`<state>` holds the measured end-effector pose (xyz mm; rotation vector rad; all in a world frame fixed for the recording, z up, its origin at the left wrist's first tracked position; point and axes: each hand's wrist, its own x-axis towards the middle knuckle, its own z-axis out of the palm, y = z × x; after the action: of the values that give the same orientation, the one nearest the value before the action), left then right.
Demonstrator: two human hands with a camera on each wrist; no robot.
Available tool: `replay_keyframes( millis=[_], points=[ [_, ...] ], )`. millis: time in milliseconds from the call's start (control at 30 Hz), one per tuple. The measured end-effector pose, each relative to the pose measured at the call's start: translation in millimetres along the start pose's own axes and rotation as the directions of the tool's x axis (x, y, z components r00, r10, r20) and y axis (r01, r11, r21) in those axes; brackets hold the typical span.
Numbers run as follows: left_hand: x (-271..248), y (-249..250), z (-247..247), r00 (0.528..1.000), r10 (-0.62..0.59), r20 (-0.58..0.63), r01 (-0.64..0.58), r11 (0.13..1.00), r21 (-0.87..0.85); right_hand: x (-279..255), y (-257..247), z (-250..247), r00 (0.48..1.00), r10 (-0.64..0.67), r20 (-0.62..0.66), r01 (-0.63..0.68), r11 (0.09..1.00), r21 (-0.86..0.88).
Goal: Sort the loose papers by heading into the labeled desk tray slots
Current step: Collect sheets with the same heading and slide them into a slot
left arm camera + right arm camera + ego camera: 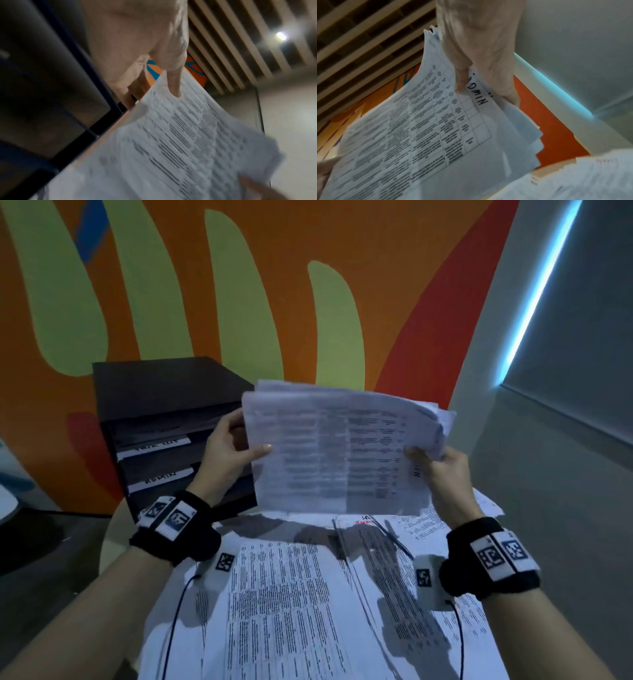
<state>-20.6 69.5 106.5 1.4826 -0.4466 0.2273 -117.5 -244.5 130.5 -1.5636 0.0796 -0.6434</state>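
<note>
A sheaf of printed papers is held up above the table between both hands. Its top sheet carries a table of text and the handwritten heading ADMIN. My left hand pinches the sheaf's left edge, thumb on the front. My right hand grips the right edge, where several sheets fan out; its thumb presses beside the heading. The black desk tray with stacked slots stands at the back left, two white labels on its slot fronts, their words unreadable.
More loose printed sheets cover the round table below the hands, one with red writing near the far edge. An orange and green painted wall rises behind the tray. A grey wall with a light strip is on the right.
</note>
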Motion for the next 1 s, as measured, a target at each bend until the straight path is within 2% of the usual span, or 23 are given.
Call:
replay_keyframes(
  millis=[67, 167, 300, 400, 500, 667, 767, 900, 1000],
  points=[
    [-1, -4, 0, 0.995, -0.076, 0.064, 0.085, 0.985, -0.152, -3, 8, 3, 0.999, 0.046, 0.02, -0.047, 0.997, 0.068],
    [-5, -10, 3, 0.992, -0.091, 0.093, 0.106, 0.978, -0.179, -4, 24, 8, 0.992, 0.103, 0.075, -0.11, 0.99, 0.088],
    [-13, -22, 1, 0.974, -0.15, 0.169, 0.173, 0.977, -0.125, -10, 45, 9, 0.96, 0.211, 0.183, -0.223, 0.974, 0.046],
    [-19, -36, -1, 0.957, -0.228, 0.182, 0.248, 0.964, -0.1, -17, 61, 9, 0.939, 0.284, 0.195, -0.287, 0.958, -0.014],
    [-25, -42, -1, 0.948, -0.244, 0.206, 0.268, 0.958, -0.099, -22, 65, 13, 0.94, 0.285, 0.187, -0.283, 0.958, -0.042],
    [-20, -22, 1, 0.982, -0.171, 0.076, 0.179, 0.976, -0.123, -14, 49, 18, 0.964, 0.213, 0.159, -0.198, 0.975, -0.102],
    [-16, -15, -5, 0.981, -0.163, 0.104, 0.173, 0.98, -0.096, -13, 43, 18, 0.964, 0.172, 0.205, -0.16, 0.984, -0.072],
    [-27, -27, -15, 0.953, -0.277, 0.123, 0.28, 0.96, -0.009, -21, 61, 16, 0.906, 0.241, 0.347, -0.208, 0.969, -0.131],
    [-37, -47, -18, 0.899, -0.429, 0.084, 0.422, 0.902, 0.091, -28, 75, 21, 0.858, 0.285, 0.427, -0.212, 0.954, -0.211]
  ],
)
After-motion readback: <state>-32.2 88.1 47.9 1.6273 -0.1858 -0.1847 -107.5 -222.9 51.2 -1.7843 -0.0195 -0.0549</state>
